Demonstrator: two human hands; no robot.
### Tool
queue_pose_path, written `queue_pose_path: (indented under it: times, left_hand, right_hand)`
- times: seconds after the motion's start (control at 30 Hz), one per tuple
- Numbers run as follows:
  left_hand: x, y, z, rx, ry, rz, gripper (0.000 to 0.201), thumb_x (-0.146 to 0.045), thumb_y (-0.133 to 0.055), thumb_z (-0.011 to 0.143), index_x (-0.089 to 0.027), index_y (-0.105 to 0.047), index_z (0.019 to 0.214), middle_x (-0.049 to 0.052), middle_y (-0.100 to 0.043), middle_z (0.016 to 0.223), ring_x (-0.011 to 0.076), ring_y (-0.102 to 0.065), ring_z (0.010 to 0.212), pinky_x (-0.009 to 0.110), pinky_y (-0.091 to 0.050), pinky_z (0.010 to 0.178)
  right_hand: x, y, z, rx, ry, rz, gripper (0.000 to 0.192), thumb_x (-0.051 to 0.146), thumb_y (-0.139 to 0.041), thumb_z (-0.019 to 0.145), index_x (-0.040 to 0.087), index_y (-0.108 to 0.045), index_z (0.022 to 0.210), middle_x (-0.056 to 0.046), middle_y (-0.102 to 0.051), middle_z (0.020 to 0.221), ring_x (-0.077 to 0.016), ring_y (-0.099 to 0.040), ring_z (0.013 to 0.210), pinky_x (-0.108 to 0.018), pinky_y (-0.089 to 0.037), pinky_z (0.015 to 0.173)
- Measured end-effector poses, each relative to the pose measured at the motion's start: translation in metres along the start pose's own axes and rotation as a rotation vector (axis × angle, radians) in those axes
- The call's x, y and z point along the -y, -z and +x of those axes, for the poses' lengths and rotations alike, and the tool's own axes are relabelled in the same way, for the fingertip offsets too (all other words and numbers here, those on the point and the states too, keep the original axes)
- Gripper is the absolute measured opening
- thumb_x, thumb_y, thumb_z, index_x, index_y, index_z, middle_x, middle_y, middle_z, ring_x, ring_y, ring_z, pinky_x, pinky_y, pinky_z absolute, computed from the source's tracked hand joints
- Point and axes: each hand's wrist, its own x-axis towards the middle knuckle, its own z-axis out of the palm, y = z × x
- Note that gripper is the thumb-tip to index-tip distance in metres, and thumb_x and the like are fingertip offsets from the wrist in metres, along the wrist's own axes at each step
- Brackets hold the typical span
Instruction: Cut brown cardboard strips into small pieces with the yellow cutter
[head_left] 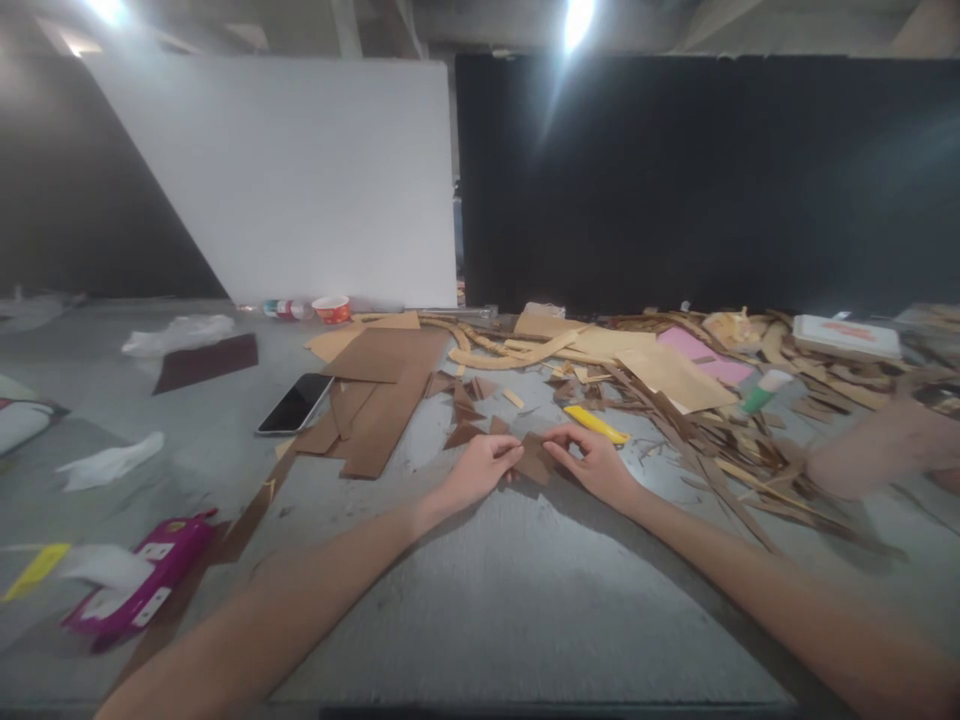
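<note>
Between my left hand [480, 470] and my right hand [596, 462] I pinch a small cardboard piece [535, 458], brown and matt, a little rough. The floor [510, 600] under it looks like grey concrete, dull and grainy. The phone [295, 403] has a black glossy glass face. The yellow knife [596, 423] looks like smooth plastic. The big brown sheets [386, 375] are matt cardboard. The pink packet [142, 585] is shiny.

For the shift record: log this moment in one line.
left hand: grips cardboard piece | right hand: grips same piece | yellow cutter: behind, untouched | phone: left
</note>
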Motion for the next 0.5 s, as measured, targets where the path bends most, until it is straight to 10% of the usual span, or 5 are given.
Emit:
queue_pose_path:
  times: [0.5]
  left_hand:
    - [0.0086, 0.0002, 0.0048, -0.036, 0.008, -0.052, 0.036, -0.049, -0.066, 0.100, -0.017, -0.071, 0.084, 0.003, -0.068, 0.072, 0.0148, -0.062, 0.064, 0.027, -0.044, 0.065]
  right_hand:
    - [-0.0009, -0.0006, 0.0011, -0.088, 0.087, -0.053, 0.023, 0.046, -0.068, 0.105, 0.026, -0.074, 0.114, -0.005, -0.073, 0.094, -0.0218, -0.067, 0.081, -0.036, -0.058, 0.079]
